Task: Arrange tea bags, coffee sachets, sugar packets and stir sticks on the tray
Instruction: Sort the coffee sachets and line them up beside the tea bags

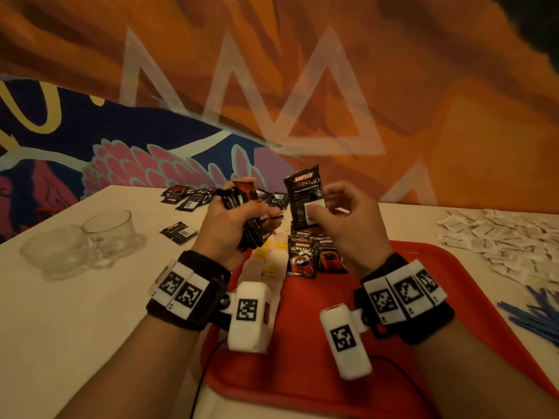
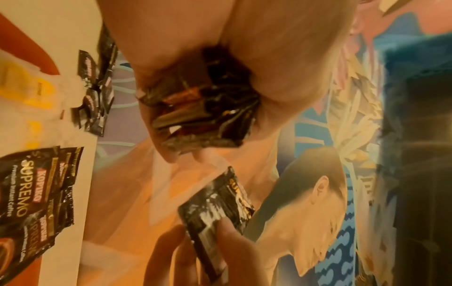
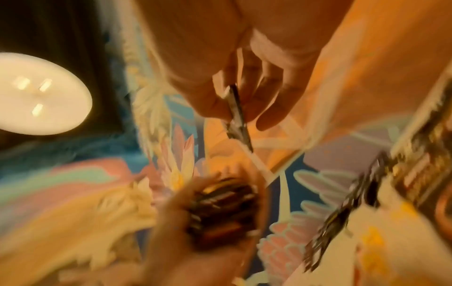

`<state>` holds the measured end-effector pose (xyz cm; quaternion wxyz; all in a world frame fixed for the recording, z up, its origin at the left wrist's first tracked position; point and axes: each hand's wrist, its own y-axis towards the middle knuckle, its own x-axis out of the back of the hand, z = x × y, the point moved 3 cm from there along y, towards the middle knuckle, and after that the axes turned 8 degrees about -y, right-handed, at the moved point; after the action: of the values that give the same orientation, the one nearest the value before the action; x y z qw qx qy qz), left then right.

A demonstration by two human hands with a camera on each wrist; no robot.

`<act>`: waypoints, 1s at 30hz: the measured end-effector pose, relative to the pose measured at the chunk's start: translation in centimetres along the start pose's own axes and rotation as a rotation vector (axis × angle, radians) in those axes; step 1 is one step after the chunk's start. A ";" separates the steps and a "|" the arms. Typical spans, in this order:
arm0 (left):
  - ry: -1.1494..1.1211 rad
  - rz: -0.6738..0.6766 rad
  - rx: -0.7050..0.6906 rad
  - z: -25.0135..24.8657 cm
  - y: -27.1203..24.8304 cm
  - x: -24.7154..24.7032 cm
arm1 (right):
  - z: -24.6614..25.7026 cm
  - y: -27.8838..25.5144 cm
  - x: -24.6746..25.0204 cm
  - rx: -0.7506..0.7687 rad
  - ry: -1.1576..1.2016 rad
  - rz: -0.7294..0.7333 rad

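The right hand pinched a single black coffee sachet between thumb and fingers, holding it upright above the far edge of the red tray. Just to its left, the left hand had its fingers curled round a thick bundle of sachets, and a narrow gap separated the two hands.

Below them, several coffee sachets on the tray overlapped in a row, beside yellow-tagged tea bags partly hidden by the left wrist. The near half of the tray lay bare and red.

A loose heap of sachets sat at the back of the pale desk, with a stray sachet nearer. Two glass cups stood to the left. At the right, white sugar packets and blue stir sticks were cut off by the frame. Both wrist views were blurred. A painted mural filled the wall behind.
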<state>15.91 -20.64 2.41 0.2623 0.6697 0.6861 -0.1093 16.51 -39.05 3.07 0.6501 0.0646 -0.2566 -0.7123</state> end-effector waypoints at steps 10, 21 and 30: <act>0.042 0.080 -0.038 0.3 -1.4 -2.6 | 2.0 -2.4 -2.9 0.678 -0.646 -0.077; -0.084 0.072 -0.017 0.5 -0.3 -0.7 | 0.8 -1.2 -2.2 0.154 -0.050 0.111; -0.271 0.116 0.145 0.9 0.0 -0.2 | -0.8 -0.1 -1.9 0.020 0.054 0.282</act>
<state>16.11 -21.23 1.78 0.3092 0.7044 0.5951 -0.2324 17.01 -37.45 1.91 0.7497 0.0533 -0.2526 -0.6093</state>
